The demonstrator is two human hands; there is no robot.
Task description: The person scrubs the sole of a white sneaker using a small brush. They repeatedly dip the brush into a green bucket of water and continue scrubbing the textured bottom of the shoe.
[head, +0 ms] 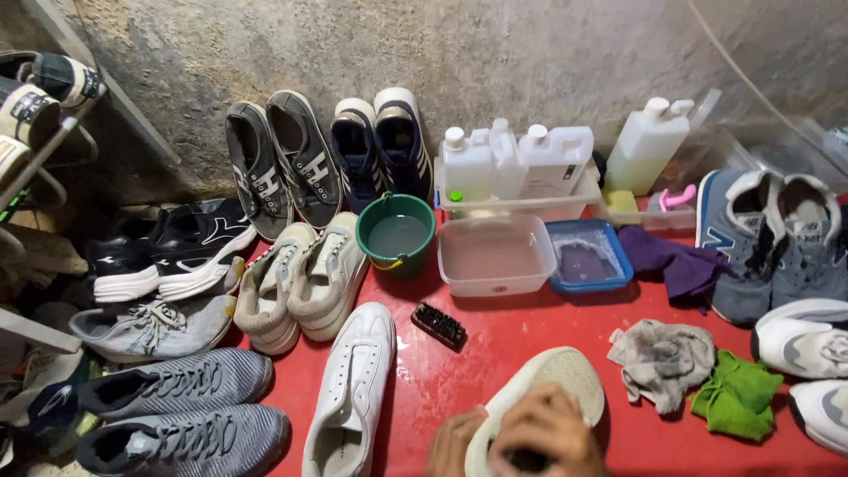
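Red floor mat [530, 344] runs up to a rough concrete wall [495, 53]; wet patches show mid-mat. At the bottom edge, the left hand [452, 440] cups the side of a white shoe turned sole-up [556, 375], fingers curled on its rim. The right hand [543, 428] lies over the sole's near end, fingers bent around something dark; cannot tell what it is. Both hands are cut off by the frame edge.

Open mat lies just ahead of the shoe, up to a clear plastic tub [496, 254] and a blue tray [588, 256]. A small brush [439, 325] lies left of that gap, apart from the shoe. A green bucket [396, 234] with water sits beside the tub. White jugs [517, 159] stand in a bin against the wall.

Left side is crowded: a white sneaker [349, 393] just beside the held shoe, a beige pair [300, 283], grey striped shoes [181, 406], with little bare mat between them. On the right, a grey rag [661, 358] and green cloth [738, 397] lie near the shoe, a purple cloth [676, 261] behind them, and more sneakers [777, 243] line the right edge.
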